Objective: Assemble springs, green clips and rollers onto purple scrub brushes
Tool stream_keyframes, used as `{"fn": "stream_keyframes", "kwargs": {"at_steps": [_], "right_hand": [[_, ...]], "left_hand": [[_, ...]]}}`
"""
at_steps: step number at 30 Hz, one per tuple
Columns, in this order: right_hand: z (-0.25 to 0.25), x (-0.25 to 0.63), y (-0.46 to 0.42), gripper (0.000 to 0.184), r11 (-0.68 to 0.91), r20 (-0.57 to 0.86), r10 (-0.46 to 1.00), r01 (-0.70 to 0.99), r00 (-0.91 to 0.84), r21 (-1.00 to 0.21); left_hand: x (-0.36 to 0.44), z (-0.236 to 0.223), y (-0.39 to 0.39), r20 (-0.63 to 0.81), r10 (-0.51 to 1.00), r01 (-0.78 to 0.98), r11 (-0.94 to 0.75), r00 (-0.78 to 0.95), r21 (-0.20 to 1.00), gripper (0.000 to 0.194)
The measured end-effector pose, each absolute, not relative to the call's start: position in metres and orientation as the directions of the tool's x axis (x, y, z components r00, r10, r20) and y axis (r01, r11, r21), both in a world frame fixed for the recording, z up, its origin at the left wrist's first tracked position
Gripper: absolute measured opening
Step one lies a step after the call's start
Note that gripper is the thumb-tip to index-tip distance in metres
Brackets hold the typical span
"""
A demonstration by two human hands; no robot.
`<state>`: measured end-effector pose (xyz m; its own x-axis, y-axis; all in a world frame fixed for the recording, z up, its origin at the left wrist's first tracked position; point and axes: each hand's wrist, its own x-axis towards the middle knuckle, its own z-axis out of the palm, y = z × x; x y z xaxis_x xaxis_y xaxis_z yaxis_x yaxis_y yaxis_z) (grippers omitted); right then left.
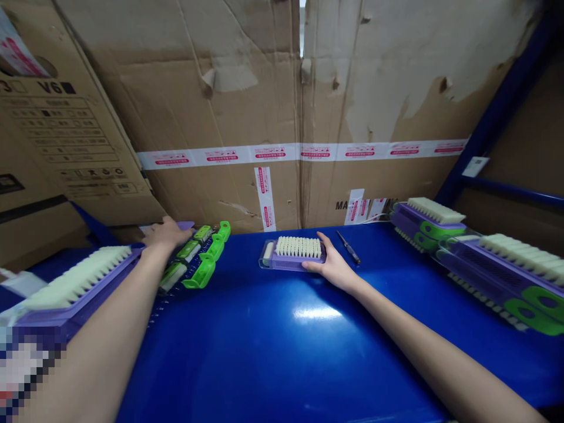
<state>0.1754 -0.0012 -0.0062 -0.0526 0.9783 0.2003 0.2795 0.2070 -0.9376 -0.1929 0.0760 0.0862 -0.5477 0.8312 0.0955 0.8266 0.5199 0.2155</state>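
My right hand (333, 267) grips the right end of a purple brush (291, 264) with cream bristles facing up and a clear cover at its left end. The brush is at the middle of the blue table, towards the back. My left hand (165, 235) reaches to the far left of the table, beside a flat purple piece (185, 225) that shows just past it. The fingers there are mostly hidden, so whether they hold the piece is unclear. Right of my left forearm lie a row of bright green clips (207, 258) and several green-and-white blocks (187, 251).
A dark screwdriver-like tool (349, 247) lies right of the held brush. More purple brushes (427, 226) with green ends are stacked at the right. Another purple brush (79, 279) stands at the left. Tall cardboard (220, 106) walls the back; a blue post (493, 123) rises at the right.
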Motion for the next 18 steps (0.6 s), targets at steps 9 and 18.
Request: {"fn": "stream_keyframes", "kwargs": {"at_steps": [9,18], "right_hand": [[-0.006,0.176,0.000,0.101,0.210,0.205,0.978,0.285,-0.046,-0.935],[-0.007,0.176,0.000,0.101,0.204,0.196,0.979,0.275,-0.057,-0.940]], "left_hand": [[-0.199,0.088,0.076,0.025,0.796,0.780,0.586,-0.605,0.222,0.074],[-0.201,0.088,0.073,0.168,0.801,0.813,0.532,-0.574,0.237,0.079]]}}
